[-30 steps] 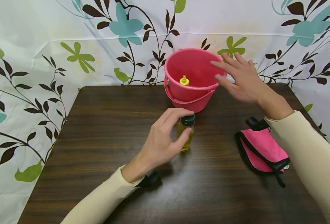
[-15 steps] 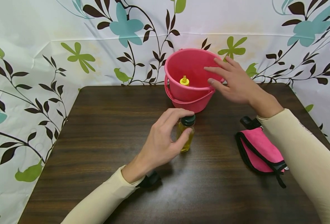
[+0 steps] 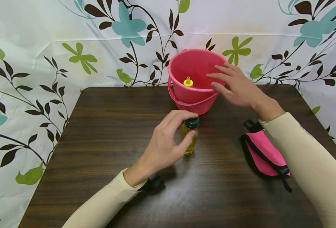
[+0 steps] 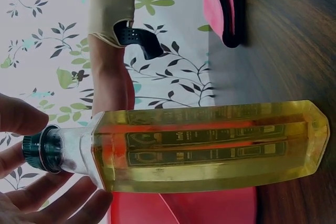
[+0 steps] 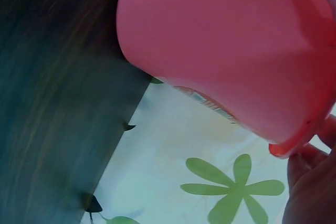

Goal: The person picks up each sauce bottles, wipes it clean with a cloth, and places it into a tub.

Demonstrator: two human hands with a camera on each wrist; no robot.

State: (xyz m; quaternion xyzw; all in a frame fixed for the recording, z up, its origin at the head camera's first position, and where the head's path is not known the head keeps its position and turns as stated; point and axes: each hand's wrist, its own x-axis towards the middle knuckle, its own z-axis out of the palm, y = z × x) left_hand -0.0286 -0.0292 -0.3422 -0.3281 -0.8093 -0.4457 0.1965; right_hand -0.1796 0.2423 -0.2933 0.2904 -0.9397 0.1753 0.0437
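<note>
A clear oil bottle (image 3: 189, 139) with yellow liquid and a dark green cap (image 4: 42, 149) stands upright on the table. My left hand (image 3: 168, 142) has its thumb and fingers around the bottle's neck and cap. Behind it is a pink bucket (image 3: 196, 66) with its handle hanging down at the front. A bottle with a yellow nozzle top (image 3: 188, 82) shows inside the bucket, its lower part hidden by the wall. My right hand (image 3: 239, 85), fingers spread and fairly straight, lies over the bucket's right rim; in the right wrist view its fingers meet the rim (image 5: 286, 148).
A folded pink cloth item with black edging (image 3: 266, 155) lies on the right of the dark wooden table (image 3: 114, 133), partly under the right forearm. A white curtain with leaf and flower print (image 3: 79, 25) hangs behind and along the sides.
My right hand has moved left and slightly down, further over the bucket's rim. The left hand and the oil bottle have stayed where they were.
</note>
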